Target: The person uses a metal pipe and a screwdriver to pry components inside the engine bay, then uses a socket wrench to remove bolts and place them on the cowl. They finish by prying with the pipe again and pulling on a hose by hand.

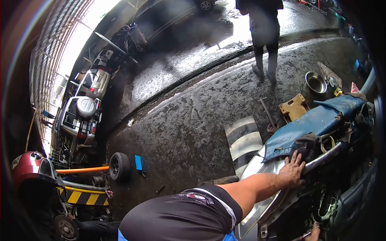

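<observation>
My left hand (292,172) rests on the front edge of an open car engine bay, fingers stretched out and spread. Its fingertips touch a dark crumpled cloth (304,147) beside a metal bar (327,157). Below the forearm lies the car's headlight (263,203). A worn blue cover (311,122) is draped over the car's front. At the bottom right edge, my right hand (313,232) is partly in view, its fingers closed at a thin metal tool (304,236) inside the dark engine bay. The tool's kind and far end are hard to make out.
On the floor are a metal bowl (316,82), a tan plastic piece (294,107), a striped panel (243,138), a wheel (120,166) and a blue object (138,162). A person (264,36) stands ahead. Parked vehicles (82,116) line the left.
</observation>
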Demonstrator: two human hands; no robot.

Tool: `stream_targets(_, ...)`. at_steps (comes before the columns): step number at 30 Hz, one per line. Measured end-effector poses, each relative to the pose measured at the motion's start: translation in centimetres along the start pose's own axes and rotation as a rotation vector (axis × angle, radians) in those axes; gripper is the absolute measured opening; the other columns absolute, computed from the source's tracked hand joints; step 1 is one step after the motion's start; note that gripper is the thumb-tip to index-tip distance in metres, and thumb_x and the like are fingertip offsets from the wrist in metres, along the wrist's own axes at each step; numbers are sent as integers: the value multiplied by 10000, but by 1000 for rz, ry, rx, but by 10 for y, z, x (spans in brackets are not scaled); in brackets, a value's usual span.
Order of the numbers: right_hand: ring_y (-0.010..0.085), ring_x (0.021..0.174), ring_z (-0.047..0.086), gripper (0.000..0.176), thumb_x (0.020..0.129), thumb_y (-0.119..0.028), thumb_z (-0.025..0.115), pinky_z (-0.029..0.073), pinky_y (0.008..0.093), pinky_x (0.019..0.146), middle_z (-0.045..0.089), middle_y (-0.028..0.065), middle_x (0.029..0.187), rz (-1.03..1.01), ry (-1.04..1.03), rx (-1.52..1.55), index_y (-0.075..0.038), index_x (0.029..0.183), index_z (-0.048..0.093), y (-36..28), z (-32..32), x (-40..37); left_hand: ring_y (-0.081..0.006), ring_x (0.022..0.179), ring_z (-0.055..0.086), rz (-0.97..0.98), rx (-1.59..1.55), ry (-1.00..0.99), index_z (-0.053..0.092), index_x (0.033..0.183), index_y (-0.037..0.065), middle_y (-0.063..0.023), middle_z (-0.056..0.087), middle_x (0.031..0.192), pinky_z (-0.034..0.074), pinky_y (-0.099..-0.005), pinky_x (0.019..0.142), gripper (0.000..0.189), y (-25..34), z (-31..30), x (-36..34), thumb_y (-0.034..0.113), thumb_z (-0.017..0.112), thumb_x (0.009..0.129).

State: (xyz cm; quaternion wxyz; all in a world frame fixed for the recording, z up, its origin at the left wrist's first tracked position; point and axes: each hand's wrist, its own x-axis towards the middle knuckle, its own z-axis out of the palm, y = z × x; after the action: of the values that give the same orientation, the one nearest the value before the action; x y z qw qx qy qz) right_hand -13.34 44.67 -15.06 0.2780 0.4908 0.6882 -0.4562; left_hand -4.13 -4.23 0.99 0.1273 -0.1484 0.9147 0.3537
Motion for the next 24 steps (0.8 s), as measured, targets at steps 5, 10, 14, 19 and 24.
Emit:
stream_targets(5, 355, 1087, 659, 571, 739, -4, 796, 509, 416, 935, 691, 216, 1090, -888, 161, -1301, 27, 1258, 559, 0, 11, -53, -445, 1514, 48, -1, -7, -6, 401, 1480, 19, -284, 174, 1597, 196, -628, 1165, 889, 0, -2, 1, 468, 728, 786)
stream_targets(10, 348, 1026, 676, 570, 741, -127, 795, 529, 412, 882, 705, 198, 1037, -864, -63, -1064, 3, 1246, 565, -5, -4, -38, -444, 1514, 47, -5, -6, -3, 393, 1483, 20, -280, 172, 1599, 199, -624, 1166, 894, 1, -3, -1, 469, 730, 788)
stream_targets(14, 351, 1019, 678, 540, 766, -173, 766, 531, 408, 877, 707, 196, 1038, -241, -105, -141, 4, 1236, 570, -5, 0, -31, -442, 1515, 45, -11, -13, 0, 397, 1479, 19, -281, 174, 1598, 203, -624, 1164, 889, 1, -3, -2, 471, 729, 790)
stream_targets(19, 439, 1204, 574, 518, 742, -36, 638, 491, 438, 993, 619, 282, 1232, -940, 16, -1365, 11, 1256, 595, -15, 9, -72, -491, 1493, 88, 1, 64, 65, 409, 1435, -34, -298, 195, 1582, 198, -673, 1133, 914, -2, 4, 4, 498, 737, 767)
stream_targets(24, 388, 1279, 519, 423, 904, -239, 592, 435, 453, 1065, 576, 273, 1310, -842, 134, -1253, 4, 1249, 622, -27, 34, -143, -464, 1511, 41, -49, 204, 30, 340, 1501, -4, -263, 171, 1620, 120, -708, 1144, 980, -6, 15, 20, 582, 693, 799)
